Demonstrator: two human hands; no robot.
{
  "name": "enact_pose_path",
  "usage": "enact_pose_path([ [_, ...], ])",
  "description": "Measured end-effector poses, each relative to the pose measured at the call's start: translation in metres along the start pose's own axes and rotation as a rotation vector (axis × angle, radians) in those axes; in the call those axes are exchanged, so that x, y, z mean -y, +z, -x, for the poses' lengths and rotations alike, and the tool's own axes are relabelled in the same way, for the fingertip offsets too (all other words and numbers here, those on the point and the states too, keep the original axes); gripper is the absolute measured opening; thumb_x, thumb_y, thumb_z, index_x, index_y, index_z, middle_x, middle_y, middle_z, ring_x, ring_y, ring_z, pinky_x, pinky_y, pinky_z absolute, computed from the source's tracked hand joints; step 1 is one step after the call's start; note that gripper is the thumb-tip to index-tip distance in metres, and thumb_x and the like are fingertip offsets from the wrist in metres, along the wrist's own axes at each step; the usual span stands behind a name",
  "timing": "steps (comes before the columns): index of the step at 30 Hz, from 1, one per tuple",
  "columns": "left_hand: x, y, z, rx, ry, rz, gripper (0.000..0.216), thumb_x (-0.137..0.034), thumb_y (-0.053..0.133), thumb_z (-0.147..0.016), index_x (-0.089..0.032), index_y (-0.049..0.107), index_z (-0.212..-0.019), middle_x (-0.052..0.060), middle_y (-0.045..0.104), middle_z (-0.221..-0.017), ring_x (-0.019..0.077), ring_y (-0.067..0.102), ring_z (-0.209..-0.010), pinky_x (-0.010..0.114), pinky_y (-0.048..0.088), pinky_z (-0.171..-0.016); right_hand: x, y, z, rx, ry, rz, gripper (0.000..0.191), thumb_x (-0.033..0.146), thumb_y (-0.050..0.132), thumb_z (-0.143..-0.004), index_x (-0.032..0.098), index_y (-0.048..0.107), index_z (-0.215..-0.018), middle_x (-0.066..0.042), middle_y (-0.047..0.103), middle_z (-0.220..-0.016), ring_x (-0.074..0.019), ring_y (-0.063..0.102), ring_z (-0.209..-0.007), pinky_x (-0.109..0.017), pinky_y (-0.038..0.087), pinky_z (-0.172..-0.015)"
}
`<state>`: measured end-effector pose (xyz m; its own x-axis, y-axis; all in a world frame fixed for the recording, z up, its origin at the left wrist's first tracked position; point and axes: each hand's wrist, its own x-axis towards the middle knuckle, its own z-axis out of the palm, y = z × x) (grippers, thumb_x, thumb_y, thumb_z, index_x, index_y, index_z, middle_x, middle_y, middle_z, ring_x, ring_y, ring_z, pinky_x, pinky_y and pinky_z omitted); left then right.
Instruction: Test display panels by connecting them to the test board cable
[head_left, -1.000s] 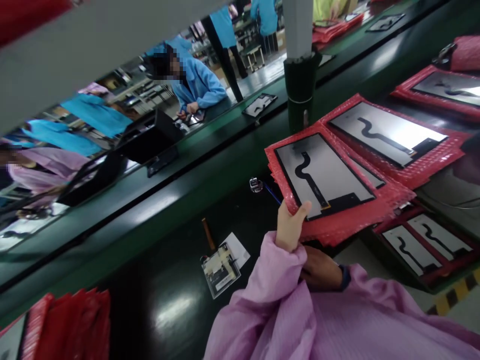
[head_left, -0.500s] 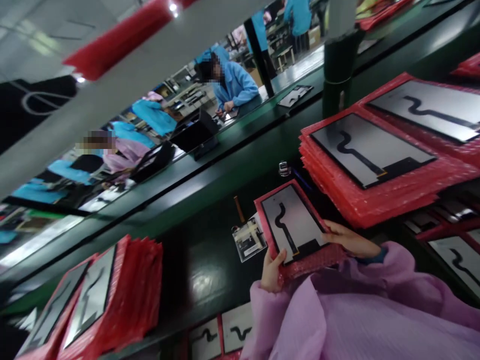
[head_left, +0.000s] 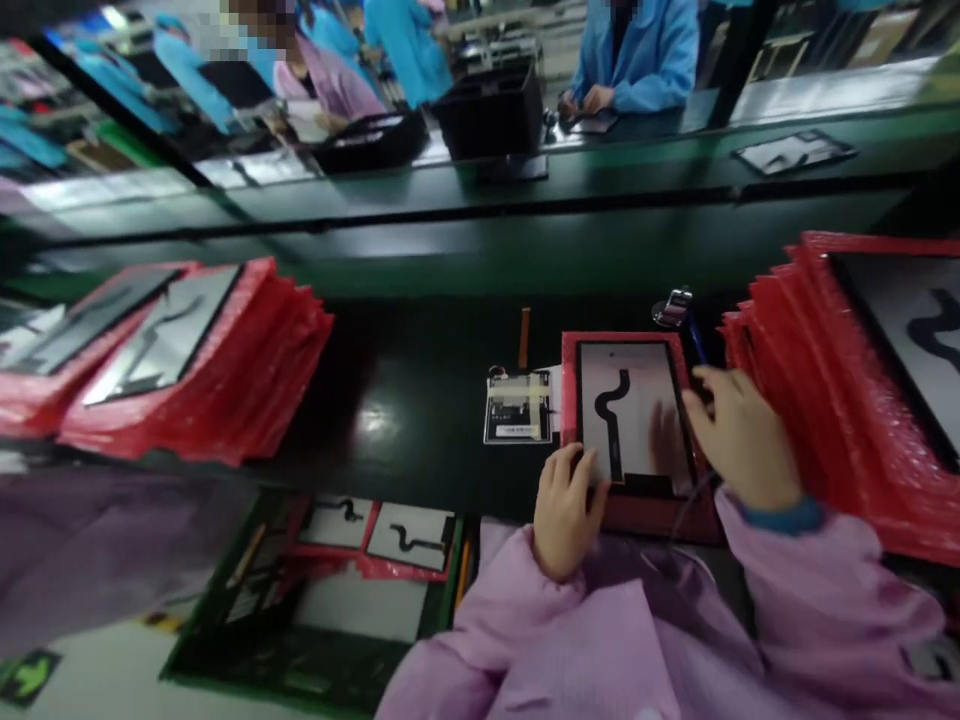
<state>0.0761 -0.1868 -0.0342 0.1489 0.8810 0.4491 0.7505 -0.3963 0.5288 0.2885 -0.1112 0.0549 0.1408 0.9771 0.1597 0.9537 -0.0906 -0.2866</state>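
Note:
A display panel [head_left: 637, 420] with a black wavy ribbon cable lies on a red bubble-wrap sheet [head_left: 571, 385] on the dark table in front of me. At its lower left corner is my left hand [head_left: 564, 508], fingers spread and the tips at the panel's edge. My right hand [head_left: 742, 435] hovers by the right edge with fingers apart, and its reflection shows in the glossy surface. Left of the panel sits a small flat circuit assembly [head_left: 517, 410] with pale tape. An orange-brown strip [head_left: 524, 338] lies just behind it.
Red-wrapped panel stacks stand at left [head_left: 247, 370] and right [head_left: 825, 400]. A small metallic object [head_left: 673, 307] and a blue pen-like stick [head_left: 697, 337] lie behind my right hand. A green crate [head_left: 217, 590] with panels is below the table edge. A blue-sleeved person [head_left: 637, 60] works across the bench.
The panel and its red wrap, held in both hands before, now lie on the table. Both hands have loosened, the right one lifting off. The view has levelled and turned left.

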Motion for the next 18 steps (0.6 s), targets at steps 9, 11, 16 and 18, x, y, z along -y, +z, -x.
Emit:
enact_pose_path([
  [9,-0.004,0.002,-0.008,-0.057,0.018,-0.063,0.032,-0.022,0.06,-0.095,-0.011,0.063,-0.125,0.015,0.066,-0.121,0.0282,0.059,-0.109,0.043,0.056,-0.097,-0.014,0.026,-0.082,0.131,0.351,0.171,0.033,0.015,0.057,-0.08,0.001,0.065,-0.109,-0.028,0.067,-0.101,-0.0379,0.067,-0.098,-0.044,0.05,-0.08],
  [11,-0.005,0.002,-0.01,-0.084,-0.008,-0.052,0.032,-0.023,0.06,-0.095,-0.012,0.063,-0.125,0.014,0.066,-0.119,0.0281,0.059,-0.109,0.043,0.056,-0.096,-0.02,0.016,-0.069,0.139,0.326,0.171,0.016,0.02,0.061,-0.079,0.01,0.066,-0.09,-0.02,0.068,-0.089,-0.0344,0.067,-0.092,-0.042,0.05,-0.078],
  [16,-0.018,-0.013,-0.008,-0.19,-0.034,0.16,0.042,-0.048,0.055,-0.101,-0.014,0.061,-0.126,0.014,0.068,-0.112,0.0266,0.062,-0.106,0.042,0.055,-0.094,-0.006,-0.004,0.011,0.042,0.278,-0.752,0.018,0.036,0.066,-0.082,0.022,0.056,-0.087,0.001,0.058,-0.066,-0.0149,0.054,-0.053,-0.026,0.042,-0.049],
  [18,-0.026,-0.02,-0.007,-0.084,0.013,0.29,0.055,-0.06,0.046,-0.102,-0.013,0.059,-0.128,0.014,0.07,-0.112,0.025,0.065,-0.103,0.04,0.055,-0.092,0.004,-0.003,0.052,0.167,0.187,-1.0,0.025,0.043,0.065,-0.09,0.022,0.051,-0.084,0.004,0.056,-0.065,-0.011,0.049,-0.048,-0.022,0.037,-0.044],
])
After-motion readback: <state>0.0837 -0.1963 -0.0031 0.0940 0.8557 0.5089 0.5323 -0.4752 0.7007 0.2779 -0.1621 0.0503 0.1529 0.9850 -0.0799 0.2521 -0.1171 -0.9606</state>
